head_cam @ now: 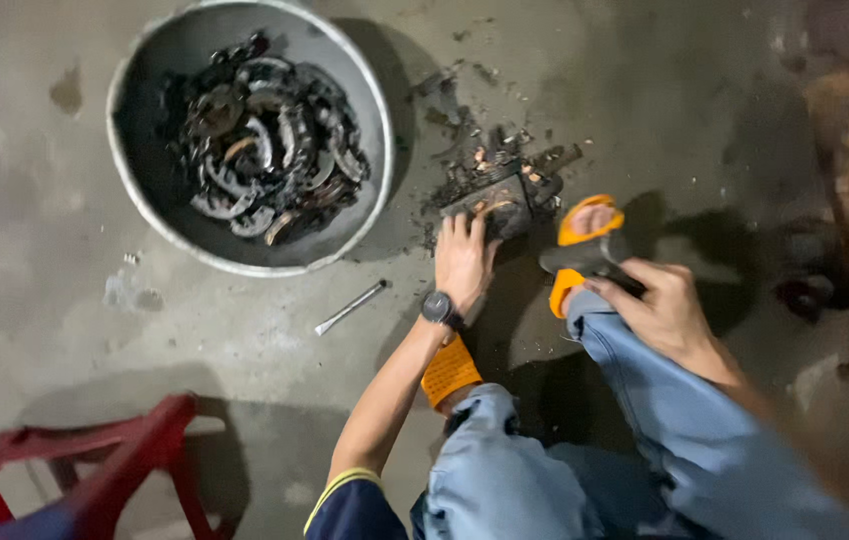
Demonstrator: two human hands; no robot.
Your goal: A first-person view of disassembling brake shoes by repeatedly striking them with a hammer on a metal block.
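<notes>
Presently the left hand [463, 258] presses flat, fingers spread, on a curved part [498, 212] just beyond it; the right hand [663, 312], nearer, clamps a dark tool [585, 258], right of the part.

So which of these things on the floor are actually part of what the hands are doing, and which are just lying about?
In hand:
- left hand pressing a curved dark metal part on the floor
- right hand gripping a dark tool; its kind is unclear
- debris pile round the part
- grey basin of similar curved parts

Lying about:
- metal rod
- red stool
</notes>
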